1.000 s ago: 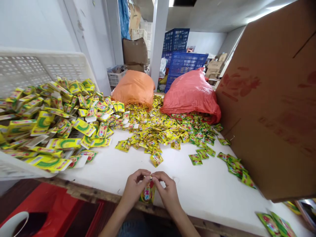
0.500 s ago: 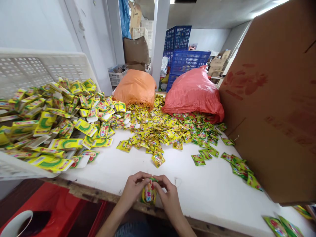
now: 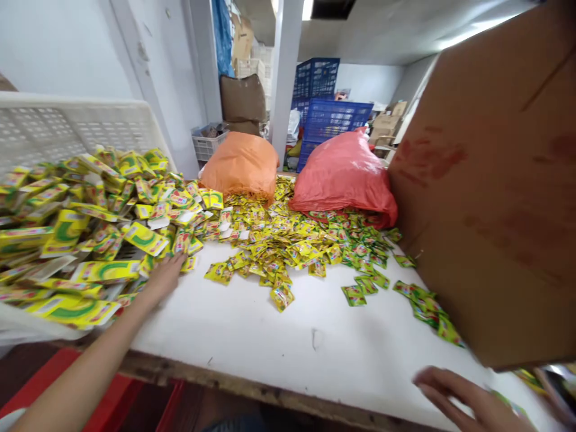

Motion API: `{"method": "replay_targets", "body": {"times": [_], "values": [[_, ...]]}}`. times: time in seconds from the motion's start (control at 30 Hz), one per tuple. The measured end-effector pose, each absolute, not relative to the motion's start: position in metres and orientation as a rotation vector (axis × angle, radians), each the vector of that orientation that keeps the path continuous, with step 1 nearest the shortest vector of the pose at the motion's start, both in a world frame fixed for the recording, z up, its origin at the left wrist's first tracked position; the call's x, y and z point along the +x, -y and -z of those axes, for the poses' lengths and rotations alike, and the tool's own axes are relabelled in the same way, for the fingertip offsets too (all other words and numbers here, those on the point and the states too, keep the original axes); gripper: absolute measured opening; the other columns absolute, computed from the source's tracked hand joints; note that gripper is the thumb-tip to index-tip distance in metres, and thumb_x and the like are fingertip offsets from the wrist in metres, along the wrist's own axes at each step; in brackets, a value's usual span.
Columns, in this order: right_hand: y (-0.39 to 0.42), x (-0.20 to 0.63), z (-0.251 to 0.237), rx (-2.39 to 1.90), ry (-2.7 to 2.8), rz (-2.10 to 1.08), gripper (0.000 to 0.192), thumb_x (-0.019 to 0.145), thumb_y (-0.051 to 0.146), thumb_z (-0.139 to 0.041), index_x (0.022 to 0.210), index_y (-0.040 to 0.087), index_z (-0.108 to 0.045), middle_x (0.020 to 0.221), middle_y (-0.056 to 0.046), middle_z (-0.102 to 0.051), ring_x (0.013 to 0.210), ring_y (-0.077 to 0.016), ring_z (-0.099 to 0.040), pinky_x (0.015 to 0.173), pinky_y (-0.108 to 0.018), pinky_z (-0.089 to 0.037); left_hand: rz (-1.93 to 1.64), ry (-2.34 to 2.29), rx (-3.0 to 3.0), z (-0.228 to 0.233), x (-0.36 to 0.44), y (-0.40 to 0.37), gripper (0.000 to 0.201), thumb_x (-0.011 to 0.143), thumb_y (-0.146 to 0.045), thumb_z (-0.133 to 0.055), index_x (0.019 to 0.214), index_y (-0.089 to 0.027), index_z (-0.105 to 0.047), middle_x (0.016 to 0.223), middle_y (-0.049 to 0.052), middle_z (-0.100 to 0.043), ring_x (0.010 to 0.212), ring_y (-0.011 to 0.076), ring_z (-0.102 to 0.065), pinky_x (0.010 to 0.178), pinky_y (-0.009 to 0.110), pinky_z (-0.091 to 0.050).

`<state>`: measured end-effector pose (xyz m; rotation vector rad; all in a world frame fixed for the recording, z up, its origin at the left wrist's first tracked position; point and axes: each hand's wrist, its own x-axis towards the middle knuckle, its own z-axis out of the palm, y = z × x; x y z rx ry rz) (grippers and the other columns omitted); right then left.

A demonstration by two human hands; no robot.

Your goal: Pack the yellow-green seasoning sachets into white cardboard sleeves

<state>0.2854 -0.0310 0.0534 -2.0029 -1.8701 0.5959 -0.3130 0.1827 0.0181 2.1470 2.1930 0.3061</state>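
Observation:
My left hand [image 3: 164,279] reaches to the heap of small yellow-green boxes [image 3: 146,239] that spills from the white crate. Its fingers stretch out at the front edge of the heap, and the fingertips are partly lost against the boxes. Low on the right, my right hand [image 3: 470,399] is blurred by motion, with thumb and fingers apart and no object visible between them. A green sachet [image 3: 513,403] lies partly hidden behind it. Many yellow sachets [image 3: 281,296] and green sachets [image 3: 354,295] are piled on the white tabletop [image 3: 270,342].
A white perforated crate [image 3: 112,111] holds the boxes at left. An orange sack [image 3: 243,162] and a red sack [image 3: 344,177] lie at the back of the table. The large brown carton [image 3: 486,210] walls off the right side. Below the front edge is a red stool [image 3: 90,390].
My hands have parted from the yellow-green packet they held together at the front edge. The left has moved to the boxes, the right to the lower right. That packet is out of sight.

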Motion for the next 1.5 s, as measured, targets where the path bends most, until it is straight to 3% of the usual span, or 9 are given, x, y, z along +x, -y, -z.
{"method": "replay_targets", "body": {"times": [0.1, 0.3, 0.47, 0.63, 0.83, 1.03, 1.13, 1.23, 1.5], "values": [[-0.003, 0.244, -0.054, -1.841, 1.884, -0.876, 0.028, 0.079, 0.044, -0.046, 0.081, 0.024, -0.065, 0.080, -0.005, -0.069, 0.074, -0.0209, -0.062, 0.067, -0.028, -0.047, -0.243, -2.164, 2.201, -0.009, -0.314, -0.186, 0.049, 0.073, -0.005, -0.045, 0.122, -0.006, -0.048, 0.134, 0.021, -0.039, 0.119, 0.0369, -0.040, 0.096, 0.046, -0.031], [-0.091, 0.171, -0.023, -1.763, 1.731, -0.626, 0.022, 0.079, 0.031, -0.044, 0.079, 0.020, -0.063, 0.082, -0.005, -0.067, 0.074, -0.0194, -0.060, 0.069, -0.029, -0.044, -0.127, -2.068, 2.327, -0.003, -0.306, -0.165, 0.042, 0.081, -0.006, -0.032, 0.119, -0.012, -0.050, 0.123, 0.012, -0.050, 0.112, 0.0271, -0.048, 0.092, 0.036, -0.035], [-0.126, 0.093, -0.006, -1.753, 1.742, -0.578, 0.018, 0.074, 0.032, -0.056, 0.084, 0.018, -0.062, 0.083, -0.007, -0.066, 0.076, -0.0208, -0.059, 0.068, -0.029, -0.040, -0.069, -2.125, 2.364, -0.013, -0.305, -0.160, 0.051, 0.075, -0.001, -0.036, 0.123, -0.013, -0.045, 0.124, 0.015, -0.051, 0.112, 0.0273, -0.046, 0.089, 0.036, -0.035], [-0.124, 0.053, 0.001, -1.732, 1.772, -0.534, 0.044, 0.062, 0.013, -0.064, 0.104, 0.021, -0.055, 0.080, -0.003, -0.065, 0.079, -0.0212, -0.058, 0.073, -0.029, -0.035, -0.023, -2.214, 2.361, -0.024, -0.309, -0.172, 0.054, 0.073, 0.002, -0.031, 0.124, -0.010, -0.040, 0.113, 0.016, -0.058, 0.105, 0.0316, -0.048, 0.082, 0.040, -0.037], [-0.104, 0.126, -0.005, -1.659, 1.809, -0.658, 0.014, 0.072, 0.019, -0.055, 0.085, 0.023, -0.055, 0.060, 0.007, -0.057, 0.056, -0.0115, -0.052, 0.057, -0.020, -0.035, -0.080, -2.250, 2.291, -0.026, -0.310, -0.181, 0.036, 0.079, -0.025, -0.044, 0.113, -0.014, -0.046, 0.112, 0.013, -0.060, 0.108, 0.0317, -0.045, 0.088, 0.044, -0.034], [-0.133, 0.244, -0.032, -1.744, 1.829, -0.672, 0.016, 0.072, 0.029, -0.056, 0.083, 0.018, -0.056, 0.060, 0.005, -0.053, 0.055, -0.0119, -0.049, 0.053, -0.021, -0.035, -1.026, -1.654, 1.296, -0.035, -0.239, -0.133, 0.042, 0.068, -0.036, -0.053, 0.107, -0.021, -0.048, 0.098, 0.001, -0.066, 0.098, 0.0244, -0.057, 0.081, 0.032, -0.045], [-0.147, 0.261, -0.028, -1.859, 1.882, -0.600, 0.013, 0.061, 0.022, -0.064, 0.071, 0.017, -0.059, 0.066, 0.002, -0.057, 0.066, -0.0153, -0.052, 0.062, -0.025, -0.037, -0.986, -1.216, 0.780, -0.030, -0.167, -0.095, 0.042, 0.059, -0.034, -0.062, 0.095, -0.014, -0.054, 0.080, 0.007, -0.070, 0.078, 0.0257, -0.065, 0.071, 0.036, -0.049], [-0.150, 0.258, -0.017, -1.937, 1.944, -0.502, 0.022, 0.057, 0.014, -0.065, 0.079, 0.019, -0.062, 0.088, -0.003, -0.061, 0.089, -0.0216, -0.053, 0.077, -0.031, -0.034, -0.978, -1.100, 0.666, -0.017, -0.103, -0.069, 0.031, 0.054, -0.023, -0.068, 0.081, -0.012, -0.060, 0.066, 0.007, -0.069, 0.061, 0.0201, -0.064, 0.060, 0.029, -0.049], [-0.084, 0.243, -0.015, -2.043, 2.043, -0.401, 0.018, 0.065, 0.017, -0.060, 0.082, 0.019, -0.060, 0.095, -0.007, -0.058, 0.099, -0.0264, -0.047, 0.084, -0.036, -0.030, -0.880, -0.944, 0.648, -0.007, -0.050, -0.046, 0.037, 0.057, -0.031, -0.076, 0.087, -0.014, -0.062, 0.074, 0.006, -0.068, 0.065, 0.0177, -0.064, 0.060, 0.028, -0.048]]}}
